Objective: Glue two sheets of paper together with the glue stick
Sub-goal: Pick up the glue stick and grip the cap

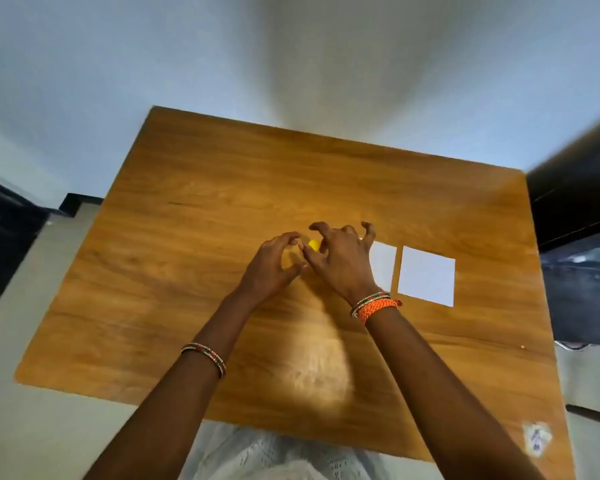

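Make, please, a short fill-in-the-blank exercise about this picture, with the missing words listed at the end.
1. The two white paper sheets lie flat on the ____ table.
2. The small object between the left hand and the right hand is ____ in colour.
3. The orange braided bracelet is worn on the ____ wrist.
4. The right hand partly covers ____ of the two sheets.

Missing words: wooden; yellow; right; one
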